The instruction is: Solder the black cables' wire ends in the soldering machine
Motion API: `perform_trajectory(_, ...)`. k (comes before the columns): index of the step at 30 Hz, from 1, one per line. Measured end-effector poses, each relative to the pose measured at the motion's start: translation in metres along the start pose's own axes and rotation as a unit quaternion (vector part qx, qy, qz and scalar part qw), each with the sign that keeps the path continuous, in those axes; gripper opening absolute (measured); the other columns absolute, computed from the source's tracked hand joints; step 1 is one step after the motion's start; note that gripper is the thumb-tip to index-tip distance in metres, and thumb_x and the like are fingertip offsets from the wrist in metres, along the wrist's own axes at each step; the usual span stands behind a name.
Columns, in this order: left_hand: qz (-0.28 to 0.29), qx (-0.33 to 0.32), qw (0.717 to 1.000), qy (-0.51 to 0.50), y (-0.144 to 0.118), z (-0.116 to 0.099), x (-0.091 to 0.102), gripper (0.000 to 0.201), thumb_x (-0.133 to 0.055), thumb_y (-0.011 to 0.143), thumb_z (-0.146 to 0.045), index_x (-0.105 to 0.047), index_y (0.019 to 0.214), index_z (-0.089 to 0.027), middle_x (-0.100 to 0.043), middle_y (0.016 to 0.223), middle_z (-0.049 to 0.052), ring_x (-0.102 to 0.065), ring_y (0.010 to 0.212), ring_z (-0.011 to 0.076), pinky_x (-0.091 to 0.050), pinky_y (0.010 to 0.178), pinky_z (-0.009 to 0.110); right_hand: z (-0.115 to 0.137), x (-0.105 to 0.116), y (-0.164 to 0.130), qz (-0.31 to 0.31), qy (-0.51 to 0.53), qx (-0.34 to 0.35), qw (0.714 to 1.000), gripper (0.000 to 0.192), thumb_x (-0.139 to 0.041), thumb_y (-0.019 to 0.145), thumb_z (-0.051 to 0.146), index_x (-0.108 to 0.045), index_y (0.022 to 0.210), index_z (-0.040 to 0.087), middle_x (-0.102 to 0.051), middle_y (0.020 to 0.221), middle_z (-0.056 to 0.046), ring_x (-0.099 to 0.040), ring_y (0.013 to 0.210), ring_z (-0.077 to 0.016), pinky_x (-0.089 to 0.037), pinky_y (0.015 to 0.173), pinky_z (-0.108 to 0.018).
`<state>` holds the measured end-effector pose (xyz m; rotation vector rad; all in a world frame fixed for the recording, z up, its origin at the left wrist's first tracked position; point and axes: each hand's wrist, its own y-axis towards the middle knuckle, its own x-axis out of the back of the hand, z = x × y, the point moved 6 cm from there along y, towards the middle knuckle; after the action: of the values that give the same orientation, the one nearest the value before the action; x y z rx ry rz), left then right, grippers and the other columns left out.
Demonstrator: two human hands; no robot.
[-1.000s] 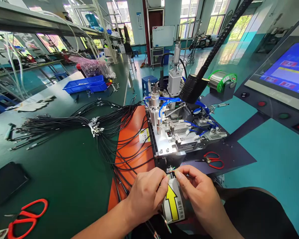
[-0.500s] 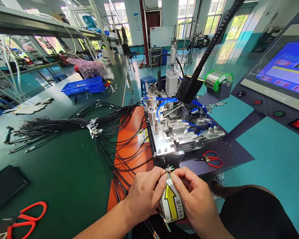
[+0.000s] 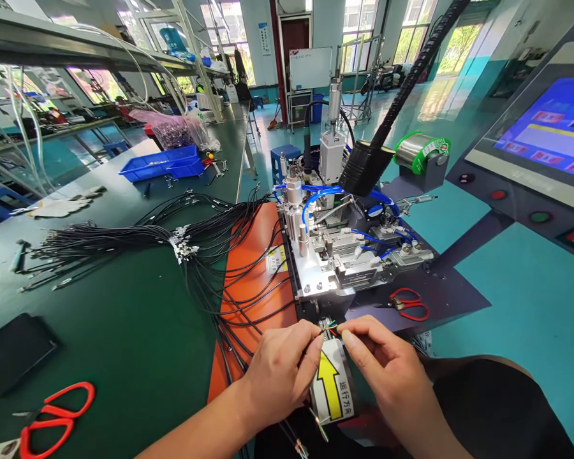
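Observation:
Over the front end of the bench machine [image 3: 358, 268], my left hand [image 3: 280, 360] is closed in a pinch on a thin black cable at its stripped end. Fine coloured wires [image 3: 333, 326] fan out from there towards my right hand [image 3: 387, 363]. The thumb and forefinger of that hand are pinched at the wire tips, which they partly cover. Beneath both hands is a metal cylinder with a yellow arrow label [image 3: 331, 382]. Other cable ends with bare wires [image 3: 321, 428] hang below my left wrist.
Black cables [image 3: 110, 239] lie bundled across the green table [image 3: 138, 344] and orange mat [image 3: 256, 280]. Red-handled scissors [image 3: 60, 417] lie front left, red-handled snips [image 3: 409, 305] right of the machine. A solder spool [image 3: 421, 153] and control panel [image 3: 530, 172] stand right; a blue tray [image 3: 162, 164] sits behind.
My right hand has moved slightly right, away from my left. The coloured wires now show spread between the fingers. My left hand has stayed nearly in place.

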<state>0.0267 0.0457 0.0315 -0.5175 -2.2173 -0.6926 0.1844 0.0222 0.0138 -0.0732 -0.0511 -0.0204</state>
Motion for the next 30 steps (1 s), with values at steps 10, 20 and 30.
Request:
perform_trajectory(10,0.012,-0.011,1.000,-0.006,0.002,-0.002,0.000,0.012,-0.044,0.100,-0.022,-0.055,0.100,-0.018,-0.062,0.081,-0.001,-0.058,0.069,0.0111,-0.041,0.065,0.026,0.000,0.003,0.002,-0.012,-0.010,-0.002,1.000,0.028,-0.058,0.096,0.045,-0.067,0.108,0.021,-0.060,0.096,-0.004,-0.059,0.094,-0.0202,-0.048,0.076,-0.024)
perform_trajectory(20,0.007,-0.029,0.999,-0.017,0.002,-0.003,0.001,0.014,-0.041,0.100,-0.020,-0.054,0.099,-0.017,-0.060,0.075,-0.002,-0.053,0.063,0.0103,-0.038,0.061,0.026,-0.001,0.002,0.012,0.062,0.030,-0.051,0.996,0.026,-0.061,0.095,0.043,-0.070,0.098,0.019,-0.064,0.089,-0.002,-0.059,0.085,-0.0175,-0.046,0.077,-0.025)
perform_trajectory(30,0.018,-0.035,0.998,-0.039,0.004,-0.005,0.002,0.013,-0.040,0.100,-0.018,-0.052,0.097,-0.017,-0.058,0.073,-0.002,-0.050,0.059,0.0089,-0.036,0.058,0.023,0.001,0.000,0.013,0.077,-0.030,0.013,0.997,0.018,-0.064,0.095,0.037,-0.074,0.106,0.026,-0.064,0.097,0.000,-0.061,0.088,-0.0167,-0.049,0.074,-0.027)
